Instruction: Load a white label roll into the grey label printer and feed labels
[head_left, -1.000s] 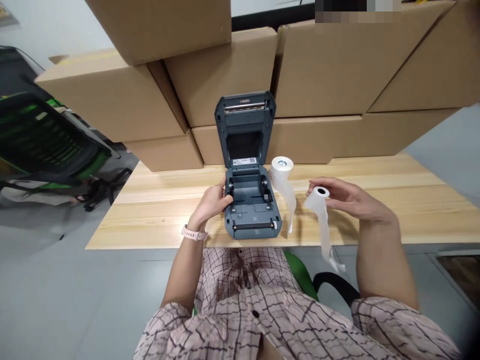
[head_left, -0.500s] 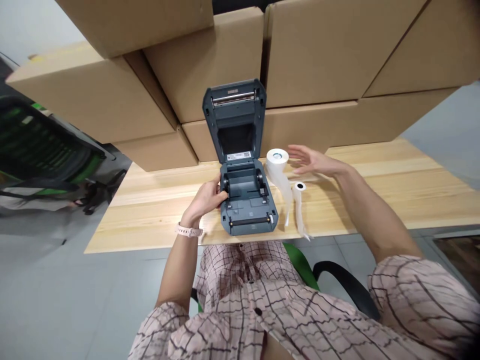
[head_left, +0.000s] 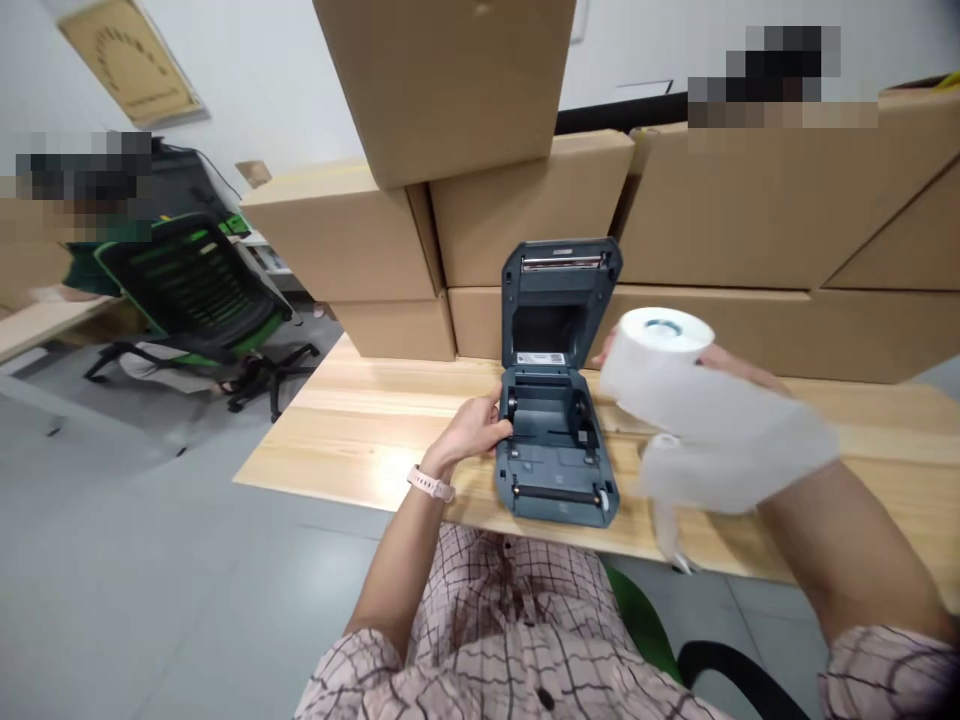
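A dark grey label printer (head_left: 559,465) stands on the wooden table with its lid (head_left: 551,320) raised and its roll bay bare. My left hand (head_left: 476,428) grips the printer's left side, thumb on the rim and fingers partly hidden behind it. Up off the table to the printer's right is a large white label roll (head_left: 637,375), with a long loose tail trailing right across my forearm. My right hand (head_left: 739,368) is closed around this roll from behind, mostly covered by it. A smaller paper roll (head_left: 660,460), blurred and partly covered by the tail, is beneath it.
Stacked cardboard boxes (head_left: 517,225) line the table's back edge, one box (head_left: 450,90) sitting higher. The wooden table (head_left: 322,430) ends close to my lap. An office chair (head_left: 195,290) and a seated person (head_left: 90,260) are at the left; another person's head shows behind the boxes.
My right hand has taken hold of the large label roll and lifted it, its tail swinging right. My left hand stays on the printer. The view has shifted left and up.
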